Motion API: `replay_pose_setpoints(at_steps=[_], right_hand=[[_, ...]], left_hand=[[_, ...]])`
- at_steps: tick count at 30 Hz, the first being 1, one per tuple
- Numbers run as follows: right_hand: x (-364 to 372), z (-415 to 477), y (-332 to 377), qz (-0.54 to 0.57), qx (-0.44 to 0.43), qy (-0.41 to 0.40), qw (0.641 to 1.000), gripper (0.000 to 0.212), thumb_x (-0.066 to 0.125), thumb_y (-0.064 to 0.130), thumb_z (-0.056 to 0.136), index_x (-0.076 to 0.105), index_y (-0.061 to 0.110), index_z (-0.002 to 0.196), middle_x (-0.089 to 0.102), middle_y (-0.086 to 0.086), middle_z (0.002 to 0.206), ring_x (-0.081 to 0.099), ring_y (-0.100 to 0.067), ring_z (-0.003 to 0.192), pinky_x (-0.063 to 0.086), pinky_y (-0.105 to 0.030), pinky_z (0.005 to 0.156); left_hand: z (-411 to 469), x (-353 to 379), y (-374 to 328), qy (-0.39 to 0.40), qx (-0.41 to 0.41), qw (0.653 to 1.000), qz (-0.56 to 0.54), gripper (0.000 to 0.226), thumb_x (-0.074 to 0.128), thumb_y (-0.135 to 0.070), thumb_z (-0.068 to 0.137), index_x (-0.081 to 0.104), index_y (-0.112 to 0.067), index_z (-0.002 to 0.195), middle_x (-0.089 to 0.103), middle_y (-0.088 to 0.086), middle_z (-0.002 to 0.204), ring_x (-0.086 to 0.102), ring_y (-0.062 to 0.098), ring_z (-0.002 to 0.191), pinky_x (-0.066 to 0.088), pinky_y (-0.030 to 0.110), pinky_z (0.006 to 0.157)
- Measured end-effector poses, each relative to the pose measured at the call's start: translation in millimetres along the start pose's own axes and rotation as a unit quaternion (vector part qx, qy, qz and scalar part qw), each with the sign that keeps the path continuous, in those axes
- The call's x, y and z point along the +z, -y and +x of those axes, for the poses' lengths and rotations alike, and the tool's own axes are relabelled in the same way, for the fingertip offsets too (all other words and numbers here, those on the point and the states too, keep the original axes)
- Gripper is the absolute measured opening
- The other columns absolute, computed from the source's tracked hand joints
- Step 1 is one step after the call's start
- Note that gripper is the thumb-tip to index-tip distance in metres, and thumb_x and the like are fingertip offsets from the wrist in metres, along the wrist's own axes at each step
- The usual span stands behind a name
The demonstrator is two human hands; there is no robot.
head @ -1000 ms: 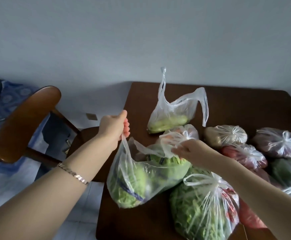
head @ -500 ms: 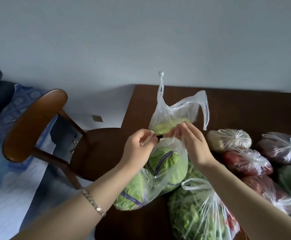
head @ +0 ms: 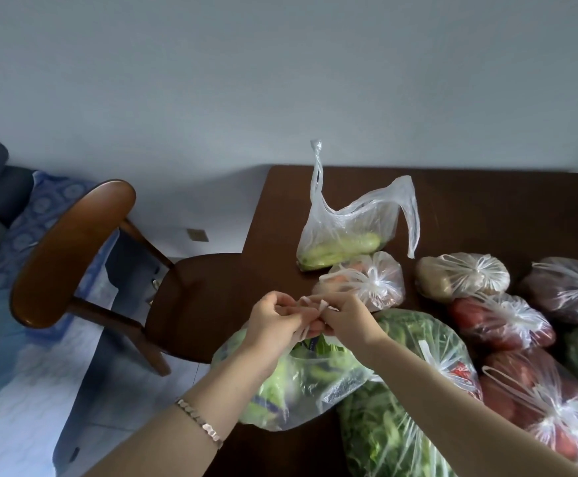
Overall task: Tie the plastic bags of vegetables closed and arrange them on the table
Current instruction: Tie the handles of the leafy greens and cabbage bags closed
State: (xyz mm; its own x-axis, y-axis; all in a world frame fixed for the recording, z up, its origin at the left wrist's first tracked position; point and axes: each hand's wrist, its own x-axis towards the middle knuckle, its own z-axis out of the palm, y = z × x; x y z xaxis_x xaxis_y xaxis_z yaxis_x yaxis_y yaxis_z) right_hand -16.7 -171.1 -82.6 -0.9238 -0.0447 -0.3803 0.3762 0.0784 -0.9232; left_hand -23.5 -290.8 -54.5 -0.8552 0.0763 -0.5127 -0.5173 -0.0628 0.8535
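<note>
A clear plastic bag of green leafy vegetables (head: pixel 301 383) lies at the near left edge of the dark wooden table (head: pixel 487 208). My left hand (head: pixel 273 321) and my right hand (head: pixel 346 318) meet just above it, each pinching one of its twisted handles. Behind them an untied bag of pale green vegetables (head: pixel 346 239) stands with its handles up. To the right lie tied bags: carrots (head: pixel 370 284), potatoes (head: pixel 463 275), red produce (head: pixel 500 320) and a large bag of greens (head: pixel 404 407).
A wooden chair (head: pixel 84 249) stands left of the table, its seat close to the table's left edge. A blue patterned mattress (head: pixel 12 304) lies on the floor at far left. More tied bags crowd the table's right edge (head: pixel 569 287).
My hands came together from wide apart and dropped lower over the bag of leafy greens. The handles, first stretched out, are now crossed between my fingers.
</note>
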Motion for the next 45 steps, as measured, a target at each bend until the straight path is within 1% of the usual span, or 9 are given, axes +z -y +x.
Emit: replay_pose_setpoints(at_steps=[6, 15, 18, 22, 26, 30, 36, 40, 45], right_hand=[[-9.9, -5.2, -11.2, 0.045, 0.018, -0.008, 0.999, 0.022, 0.055, 0.003, 0.083, 0.073, 0.006, 0.071, 0.063, -0.008, 0.064, 0.045, -0.013, 0.056, 0.035, -0.022, 0.053], [-3.5, -13.0, -19.0, 0.056, 0.014, -0.119, 0.991, 0.031, 0.056, 0.016, 0.09, 0.062, 0.01, 0.06, 0.052, 0.006, 0.044, 0.046, -0.011, 0.042, 0.039, -0.022, 0.043], [2.2, -10.3, -21.3, 0.065, 0.034, -0.187, 0.98, 0.027, 0.055, 0.018, 0.09, 0.063, 0.006, 0.068, 0.053, -0.002, 0.049, 0.049, -0.011, 0.039, 0.036, -0.021, 0.039], [5.6, -2.0, -23.4, -0.063, 0.05, -0.166, 0.983, 0.031, 0.057, 0.019, 0.09, 0.056, 0.006, 0.062, 0.046, 0.0, 0.048, 0.037, -0.007, 0.037, 0.029, -0.014, 0.038], [4.4, -2.9, -16.0, -0.162, -0.005, -0.116, 0.98, 0.009, 0.063, 0.017, 0.084, 0.066, 0.013, 0.092, 0.058, 0.003, 0.071, 0.048, -0.003, 0.054, 0.037, -0.007, 0.044], [3.6, -17.1, -13.6, -0.197, -0.071, -0.018, 0.978, 0.017, 0.052, 0.009, 0.087, 0.068, 0.006, 0.085, 0.058, 0.0, 0.062, 0.043, -0.002, 0.04, 0.032, -0.011, 0.041], [-2.1, -23.3, -24.2, -0.046, -0.106, -0.067, 0.991, 0.04, 0.062, -0.002, 0.081, 0.069, 0.037, 0.082, 0.072, 0.004, 0.068, 0.062, -0.035, 0.063, 0.052, -0.046, 0.063], [2.1, -22.8, -23.3, -0.125, -0.15, -0.074, 0.978, 0.016, 0.064, 0.004, 0.082, 0.075, 0.016, 0.085, 0.066, 0.018, 0.066, 0.063, 0.0, 0.065, 0.054, -0.021, 0.068], [4.4, -19.6, -24.0, -0.239, -0.25, -0.127, 0.93, 0.019, 0.059, 0.022, 0.088, 0.067, 0.007, 0.081, 0.059, 0.004, 0.064, 0.051, -0.004, 0.063, 0.039, -0.01, 0.055]], left_hand=[[9.7, 3.6, 4.1, -0.003, -0.059, 0.997, -0.053, 0.016, 0.065, 0.006, 0.079, 0.057, 0.004, 0.093, 0.064, 0.019, 0.075, 0.066, 0.016, 0.049, 0.056, 0.023, 0.048], [16.2, 1.2, 17.8, 0.033, 0.014, 0.994, 0.108, 0.015, 0.068, -0.008, 0.081, 0.059, -0.003, 0.07, 0.065, 0.01, 0.057, 0.065, 0.019, 0.053, 0.055, 0.02, 0.055], [14.8, -4.1, 20.1, 0.046, 0.119, 0.945, 0.302, 0.017, 0.061, -0.019, 0.088, 0.057, -0.019, 0.071, 0.061, -0.001, 0.074, 0.059, 0.011, 0.066, 0.041, 0.005, 0.056], [9.8, -16.0, 27.1, 0.088, 0.199, 0.895, 0.39, 0.022, 0.062, -0.019, 0.086, 0.051, -0.027, 0.069, 0.05, -0.011, 0.073, 0.046, 0.003, 0.063, 0.037, 0.009, 0.061], [12.7, -22.0, 22.7, 0.047, 0.188, 0.924, 0.328, 0.018, 0.068, -0.012, 0.081, 0.059, -0.024, 0.07, 0.061, -0.005, 0.071, 0.054, 0.005, 0.064, 0.041, 0.011, 0.06], [19.2, -17.2, 17.8, 0.004, 0.14, 0.955, 0.262, 0.011, 0.064, -0.008, 0.084, 0.065, -0.013, 0.074, 0.065, -0.002, 0.069, 0.061, 0.004, 0.064, 0.05, 0.013, 0.062], [20.7, -12.4, 17.1, -0.004, 0.01, 0.985, 0.171, 0.011, 0.064, -0.004, 0.082, 0.067, -0.011, 0.074, 0.068, 0.004, 0.072, 0.066, 0.013, 0.068, 0.054, 0.016, 0.063], [23.8, -12.3, 17.8, -0.017, -0.032, 0.988, 0.151, 0.009, 0.065, -0.005, 0.081, 0.065, -0.007, 0.072, 0.067, 0.012, 0.07, 0.066, 0.022, 0.068, 0.054, 0.032, 0.079], [24.0, -9.1, 17.4, -0.054, -0.015, 0.982, 0.178, 0.014, 0.063, -0.008, 0.08, 0.06, -0.008, 0.065, 0.06, 0.001, 0.051, 0.056, 0.01, 0.047, 0.046, 0.014, 0.048]])
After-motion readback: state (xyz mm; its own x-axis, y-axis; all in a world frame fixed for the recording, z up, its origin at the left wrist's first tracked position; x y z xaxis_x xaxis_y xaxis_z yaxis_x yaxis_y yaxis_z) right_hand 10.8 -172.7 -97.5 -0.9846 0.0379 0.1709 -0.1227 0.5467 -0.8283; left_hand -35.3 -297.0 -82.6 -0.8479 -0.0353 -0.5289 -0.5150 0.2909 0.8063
